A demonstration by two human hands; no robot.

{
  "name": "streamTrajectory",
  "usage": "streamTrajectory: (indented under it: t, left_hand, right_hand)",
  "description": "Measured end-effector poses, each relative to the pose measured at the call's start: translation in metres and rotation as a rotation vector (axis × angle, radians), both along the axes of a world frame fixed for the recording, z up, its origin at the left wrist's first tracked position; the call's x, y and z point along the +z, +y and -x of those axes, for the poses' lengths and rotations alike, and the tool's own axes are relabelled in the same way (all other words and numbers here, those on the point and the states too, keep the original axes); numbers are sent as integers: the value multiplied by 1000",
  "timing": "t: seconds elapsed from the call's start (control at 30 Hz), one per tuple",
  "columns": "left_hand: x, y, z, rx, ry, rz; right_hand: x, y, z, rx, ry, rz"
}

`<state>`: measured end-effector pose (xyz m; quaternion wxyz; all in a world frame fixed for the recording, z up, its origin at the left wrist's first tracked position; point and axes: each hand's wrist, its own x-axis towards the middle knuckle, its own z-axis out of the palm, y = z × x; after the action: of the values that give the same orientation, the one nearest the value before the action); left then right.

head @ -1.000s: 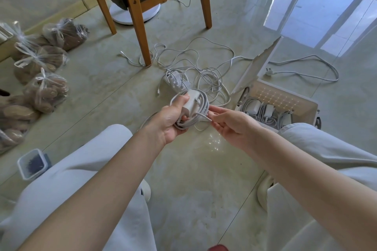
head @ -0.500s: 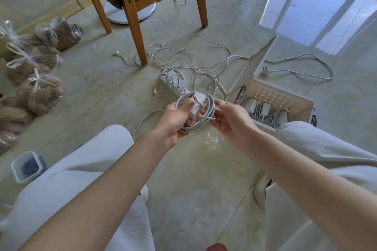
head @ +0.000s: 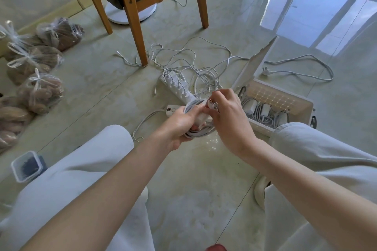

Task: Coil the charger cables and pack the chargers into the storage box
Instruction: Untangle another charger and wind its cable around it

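While left fingers (head: 189, 114) grip coil (head: 199, 133), charger (head: 202, 117) half-hidden

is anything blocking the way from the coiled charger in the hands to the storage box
Nothing visible does. The coiled charger, held by the left hand and right hand, sits just left of the storage box, whose lid stands open. Packed chargers already lie inside the box.

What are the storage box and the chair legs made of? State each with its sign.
Storage box: likely white plastic, matte; light shines through its perforated wall. Chair legs: probably wood, varnished orange-brown; smooth sheen and dark screw holes show.
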<state>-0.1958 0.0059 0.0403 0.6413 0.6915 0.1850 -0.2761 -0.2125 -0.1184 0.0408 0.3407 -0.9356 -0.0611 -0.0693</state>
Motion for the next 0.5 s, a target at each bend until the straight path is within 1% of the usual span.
streamTrajectory:
  t: [0.07, 0.17, 0.27, 0.37, 0.43, 0.5]
  left_hand:
    - [2, 3, -5, 24, -36, 2]
    - [-2, 8, -8, 65, -60, -23]
    - [-8, 9, -6, 62, -55, -13]
    - [-11, 10, -6, 64, -65, -39]
    - [-10, 11, -5, 91, -71, -33]
    - [-6, 9, -3, 124, -86, 5]
  right_hand:
    - [5, 0, 1, 25, -84, -24]
    - [12, 3, 9, 92, -142, -97]
    - [13, 2, 19, 198, -210, -57]
    - [13, -3, 23, 262, -200, -51]
    - [14, -5, 25, 242, -159, -139]
    - [17, -4, 26, 155, -111, -288]
